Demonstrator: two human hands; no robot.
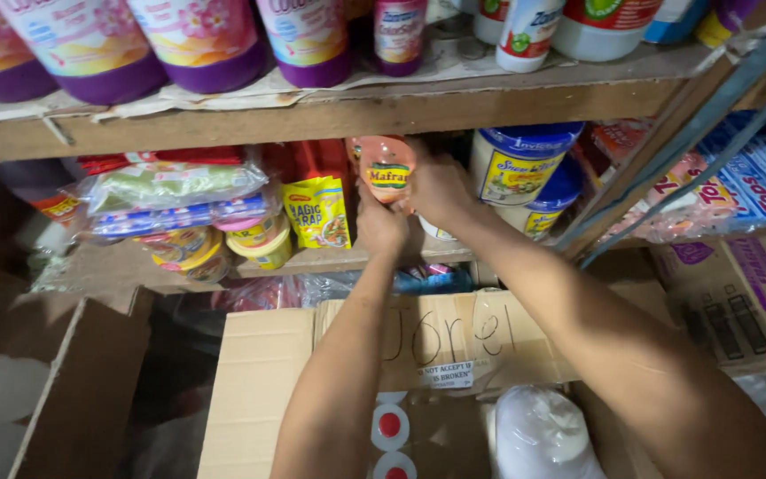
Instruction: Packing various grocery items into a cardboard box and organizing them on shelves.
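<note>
A wooden shelf (339,259) carries packets and tubs. Both hands, left hand (381,223) and right hand (436,188), have fingers clamped on an orange bottle (386,167), just left of the blue-lidded tub (518,165).

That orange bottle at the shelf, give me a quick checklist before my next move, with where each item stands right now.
1. Both hands on the orange bottle: ok, left hand below, right hand beside.
2. Bottle upright: ok.
3. Grip fully closed: cannot tell.
4. Free spot on the wooden shelf behind the bottle: cannot tell, hidden.
5. Clear of the yellow seasoning pack: ok, small gap.
6. Clear of the blue-lidded jar: cannot tell, right hand covers the gap.
</note>
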